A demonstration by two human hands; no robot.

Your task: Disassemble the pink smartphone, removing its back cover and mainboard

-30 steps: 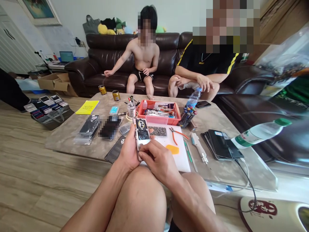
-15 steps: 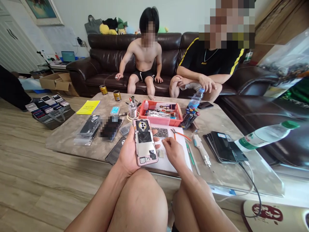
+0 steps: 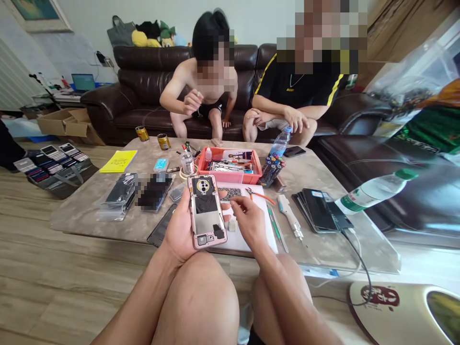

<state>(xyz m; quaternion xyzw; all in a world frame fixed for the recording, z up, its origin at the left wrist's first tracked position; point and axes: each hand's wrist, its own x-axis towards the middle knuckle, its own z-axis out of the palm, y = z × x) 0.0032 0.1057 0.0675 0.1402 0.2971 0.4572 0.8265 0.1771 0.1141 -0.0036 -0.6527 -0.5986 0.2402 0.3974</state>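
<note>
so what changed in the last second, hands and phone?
The right hand came off the opened phone and moved right, now above the white mat, fingers pinched; whether they hold anything I can't tell. The left hand kept its grip on the phone, now uncovered. Pliers and red tray unmoved.

Pink-framed phone with silver and black insides in the left grip; beyond it a red tray, white mat, orange-handled pliers.
</note>
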